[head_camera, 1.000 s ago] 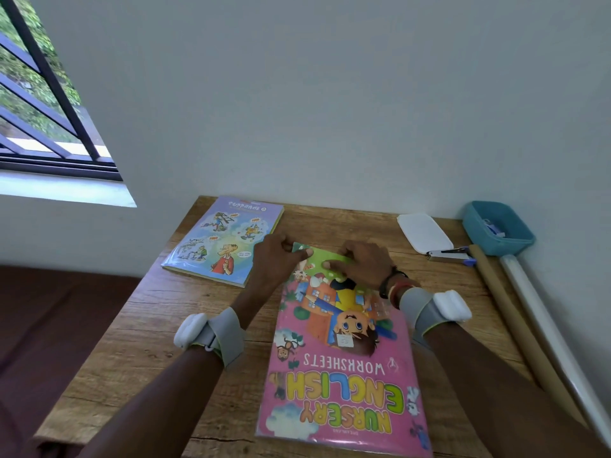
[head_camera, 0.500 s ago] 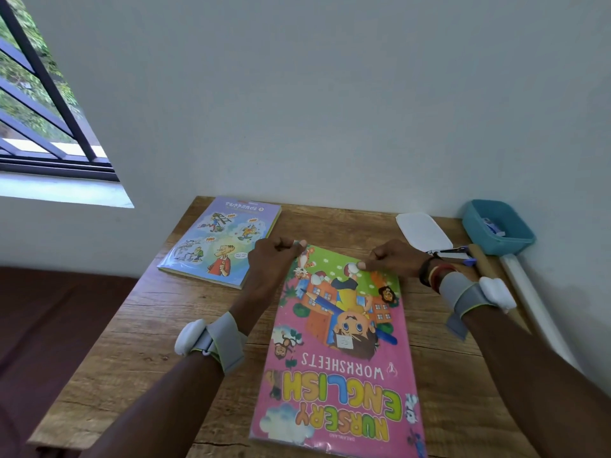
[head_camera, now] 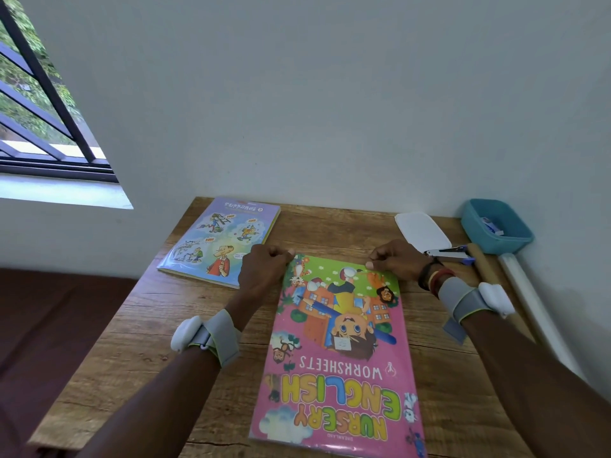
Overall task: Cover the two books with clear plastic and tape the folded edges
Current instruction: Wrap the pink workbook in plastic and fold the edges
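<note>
Along the counter's [head_camera: 148,342] near edge lies the pink book [head_camera: 337,358], apparently already sheathed in clear plastic; the blue book [head_camera: 224,239] at the far left corner looks likewise glossy. Taping cannot be confirmed. Left hand [head_camera: 264,269] and right hand [head_camera: 396,259]: curled fingers [head_camera: 281,252] pinch the pink book's far corners.

Bench [head_camera: 132,325]: wooden top, far edge against the wall.

Pink book [head_camera: 334,358] lies flat on the bench. The left hand [head_camera: 261,272] and right hand [head_camera: 396,259] each pinch one of its far corners.

Blue book [head_camera: 218,239] lies flat just left of the left hand, apart from the pink book.

White lid [head_camera: 421,231] lies just beyond the right hand. A small tool [head_camera: 449,252] lies beside the right wrist.

Blue tub [head_camera: 496,226], brown roll [head_camera: 489,269] and white roll [head_camera: 529,292] sit right of the right hand, at the bench edge.
</note>
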`<state>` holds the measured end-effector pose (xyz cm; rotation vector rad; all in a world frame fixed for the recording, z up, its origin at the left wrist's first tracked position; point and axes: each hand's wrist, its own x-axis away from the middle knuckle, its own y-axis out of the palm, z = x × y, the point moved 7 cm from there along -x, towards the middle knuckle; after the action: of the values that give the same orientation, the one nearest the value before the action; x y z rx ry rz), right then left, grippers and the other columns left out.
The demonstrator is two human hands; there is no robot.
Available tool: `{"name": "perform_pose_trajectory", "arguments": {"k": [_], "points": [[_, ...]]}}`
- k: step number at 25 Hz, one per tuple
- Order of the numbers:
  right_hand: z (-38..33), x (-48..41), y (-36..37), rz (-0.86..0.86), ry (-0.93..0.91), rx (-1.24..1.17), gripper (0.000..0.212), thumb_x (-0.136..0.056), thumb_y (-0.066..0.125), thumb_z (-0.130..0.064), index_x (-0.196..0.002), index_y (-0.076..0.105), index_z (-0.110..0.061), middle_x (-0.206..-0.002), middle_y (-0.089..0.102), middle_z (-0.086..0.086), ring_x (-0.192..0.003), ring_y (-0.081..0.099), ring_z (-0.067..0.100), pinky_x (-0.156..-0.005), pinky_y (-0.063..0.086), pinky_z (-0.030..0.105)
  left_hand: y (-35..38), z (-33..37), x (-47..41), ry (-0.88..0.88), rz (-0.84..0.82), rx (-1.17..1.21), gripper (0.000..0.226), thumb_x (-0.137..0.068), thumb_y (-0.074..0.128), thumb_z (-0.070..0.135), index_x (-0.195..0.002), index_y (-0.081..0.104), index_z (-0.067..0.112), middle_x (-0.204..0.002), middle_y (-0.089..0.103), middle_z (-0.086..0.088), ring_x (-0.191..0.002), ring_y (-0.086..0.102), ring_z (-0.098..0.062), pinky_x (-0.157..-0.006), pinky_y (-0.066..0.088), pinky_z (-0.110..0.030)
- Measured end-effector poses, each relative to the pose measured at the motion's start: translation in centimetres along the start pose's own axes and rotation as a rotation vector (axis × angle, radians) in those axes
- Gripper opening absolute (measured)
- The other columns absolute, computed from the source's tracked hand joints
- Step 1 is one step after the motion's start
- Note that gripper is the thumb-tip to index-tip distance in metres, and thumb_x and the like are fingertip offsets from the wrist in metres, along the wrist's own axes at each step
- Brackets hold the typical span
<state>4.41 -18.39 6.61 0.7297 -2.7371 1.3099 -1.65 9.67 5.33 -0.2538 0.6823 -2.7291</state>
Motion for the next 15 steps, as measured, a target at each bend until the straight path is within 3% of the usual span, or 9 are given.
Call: {"name": "perform_pose_trajectory", "arguments": {"k": [6, 10, 15], "points": [[-0.4, 0.2, 0.3, 0.044, 0.01, 0.132, 0.012, -0.086, 0.069, -0.028, -0.082, 0.073, -0.018, -0.092, 0.073, 0.0, -0.091, 0.066, 0.019, -0.086, 0.05, 0.038, 0.1, 0.9, 0.9, 0.155, 0.152, -0.411, 0.024, -0.088, 0.059, 0.043, -0.087, 0.073, 0.024, -0.087, 0.072, 0.001, -0.086, 0.067, -0.024, -0.068, 0.052, -0.033], [-0.6, 0.5, -0.6, 0.159, 0.002, 0.269, 0.013, -0.083, 0.067, -0.033, -0.072, 0.061, -0.036, -0.084, 0.064, -0.016, -0.095, 0.061, 0.017, -0.091, 0.043, 0.046, 0.4, 2.5, 2.0, 0.346, 0.251, -0.572, 0.018, -0.093, 0.058, 0.035, -0.091, 0.071, 0.023, -0.086, 0.067, -0.006, -0.086, 0.063, -0.024, -0.063, 0.045, -0.032], [-0.4, 0.7, -0.9, 0.157, 0.028, 0.281, 0.018, -0.084, 0.069, -0.034, -0.069, 0.06, -0.032, -0.081, 0.064, -0.015, -0.092, 0.061, 0.016, -0.09, 0.046, 0.044, 0.7, 3.3, 3.1, 0.47, 0.313, -0.668, 0.015, -0.093, 0.059, 0.027, -0.087, 0.067, 0.016, -0.077, 0.062, -0.008, -0.079, 0.06, -0.024, -0.056, 0.049, -0.036]]}}
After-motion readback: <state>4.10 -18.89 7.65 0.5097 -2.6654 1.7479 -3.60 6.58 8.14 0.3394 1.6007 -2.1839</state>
